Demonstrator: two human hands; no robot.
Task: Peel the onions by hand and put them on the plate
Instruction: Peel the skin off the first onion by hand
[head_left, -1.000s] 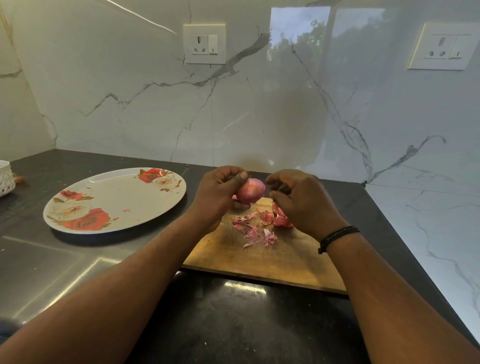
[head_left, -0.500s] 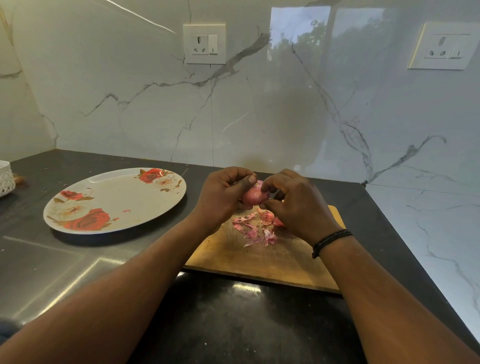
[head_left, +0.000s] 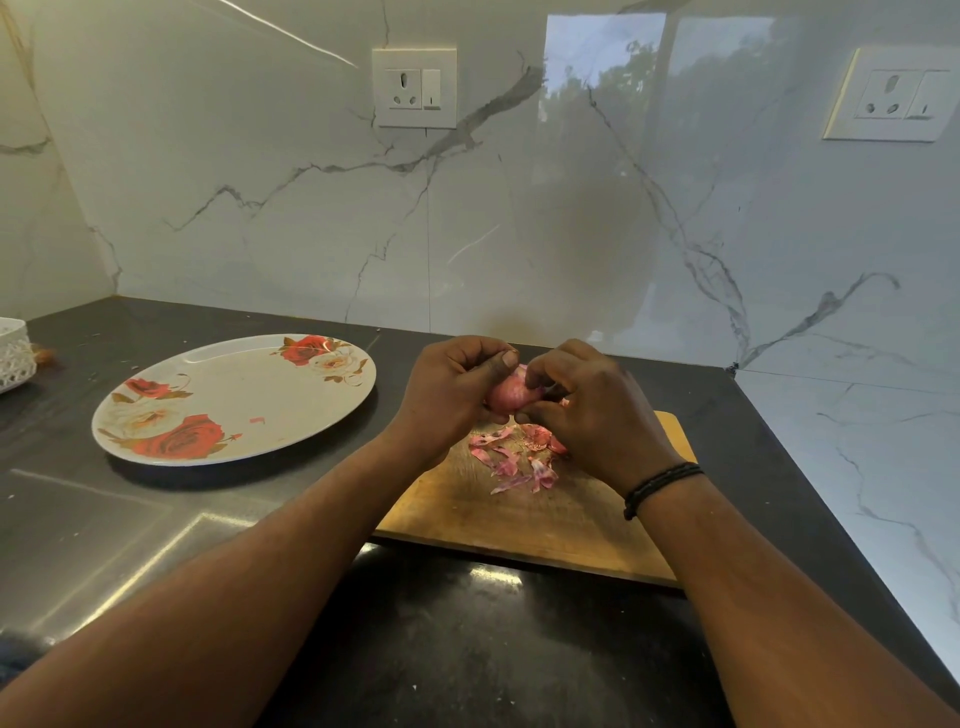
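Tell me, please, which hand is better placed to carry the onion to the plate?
Left: the left hand already grips the onion, and the plate lies on its side.

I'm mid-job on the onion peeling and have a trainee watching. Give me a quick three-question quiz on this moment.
1. True or false: a peeled onion already lies on the floral plate.
2. Which hand cradles the onion? A) left hand B) right hand
3. Where do the loose peels lie?

Key
1. False: only a tiny pink scrap lies there.
2. A; the right hand's fingertips pick at the skin.
3. On the wooden cutting board, below the hands.
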